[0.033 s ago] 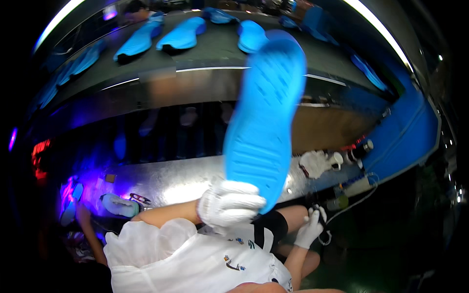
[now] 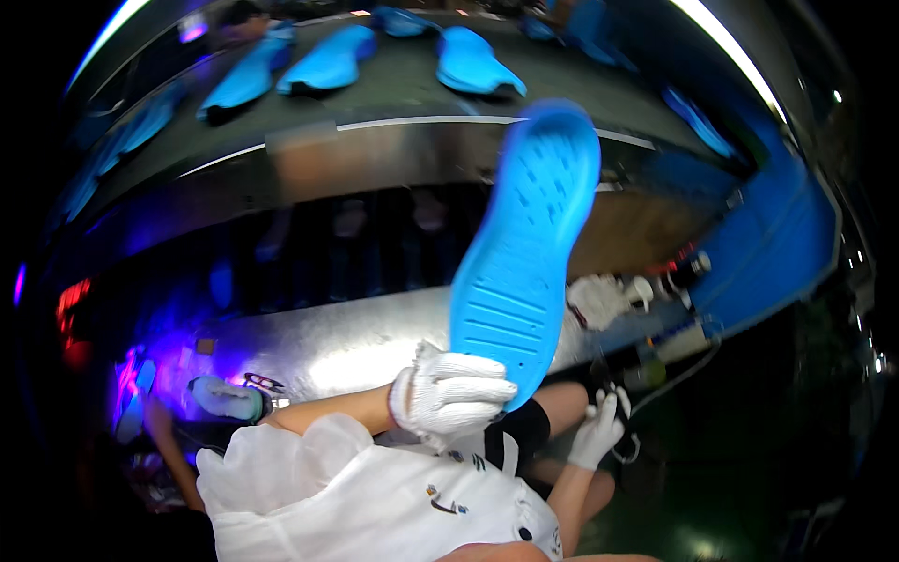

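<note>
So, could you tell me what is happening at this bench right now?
A person in white gloves holds a bright blue shoe sole up by its heel end with the left hand, tread side facing the camera. The right hand hangs lower, near some cables, holding nothing that can be made out. Behind runs a conveyor belt carrying more blue soles. Another gloved hand shows at lower left.
</note>
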Motion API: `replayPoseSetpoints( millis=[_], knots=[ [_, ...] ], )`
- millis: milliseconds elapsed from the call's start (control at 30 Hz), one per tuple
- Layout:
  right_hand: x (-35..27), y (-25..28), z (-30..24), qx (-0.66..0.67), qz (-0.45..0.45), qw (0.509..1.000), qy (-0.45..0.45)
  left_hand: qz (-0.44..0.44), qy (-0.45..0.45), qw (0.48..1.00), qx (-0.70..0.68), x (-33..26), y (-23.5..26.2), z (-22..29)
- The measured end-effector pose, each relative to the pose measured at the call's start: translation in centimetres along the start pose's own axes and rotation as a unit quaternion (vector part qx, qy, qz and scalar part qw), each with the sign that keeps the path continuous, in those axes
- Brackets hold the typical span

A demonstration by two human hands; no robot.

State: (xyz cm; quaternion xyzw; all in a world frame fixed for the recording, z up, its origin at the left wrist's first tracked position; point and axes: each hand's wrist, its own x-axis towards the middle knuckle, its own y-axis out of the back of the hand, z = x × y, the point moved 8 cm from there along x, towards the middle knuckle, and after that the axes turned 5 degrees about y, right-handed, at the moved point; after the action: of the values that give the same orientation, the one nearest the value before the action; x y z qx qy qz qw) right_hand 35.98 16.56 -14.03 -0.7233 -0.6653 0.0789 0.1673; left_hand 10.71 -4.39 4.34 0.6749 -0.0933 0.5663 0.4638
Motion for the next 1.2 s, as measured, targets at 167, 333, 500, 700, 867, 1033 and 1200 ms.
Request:
replayPoseSetpoints(
  millis=[167, 333, 500, 700, 867, 1033, 1200],
  knots=[
    [0.4, -0.9, -0.1, -0.074, 0.012, 0.997, -0.007, 0.02, 0.267, 0.949, -0.166, -7.8, -11.6, -5.8],
    [1.8, -7.1, 3.8, -0.168, -0.095, 0.98, -0.039, 0.022, 0.564, 0.801, -0.201, -14.8, -13.0, -8.4],
    [3.5, -13.3, 4.7, -0.408, -0.13, 0.89, 0.157, 0.235, 0.679, 0.329, -0.613, -16.3, -18.2, -12.8],
    [-1.3, -16.1, 3.2, -0.449, -0.236, 0.834, 0.217, 0.249, 0.694, 0.12, -0.665, -14.6, -22.3, -11.3],
    [-1.7, -15.1, -2.8, -0.298, -0.264, 0.9, 0.179, 0.172, 0.59, 0.158, -0.773, -11.1, -21.6, -10.3],
    [-5.1, -19.3, -8.6, -0.353, -0.344, 0.765, 0.415, 0.259, 0.662, 0.15, -0.687, -12.7, -22.3, -10.0],
    [-0.8, -15.4, -9.0, -0.292, -0.156, 0.898, 0.291, 0.099, 0.455, 0.132, -0.875, -7.0, -21.0, -7.1]
  ],
)
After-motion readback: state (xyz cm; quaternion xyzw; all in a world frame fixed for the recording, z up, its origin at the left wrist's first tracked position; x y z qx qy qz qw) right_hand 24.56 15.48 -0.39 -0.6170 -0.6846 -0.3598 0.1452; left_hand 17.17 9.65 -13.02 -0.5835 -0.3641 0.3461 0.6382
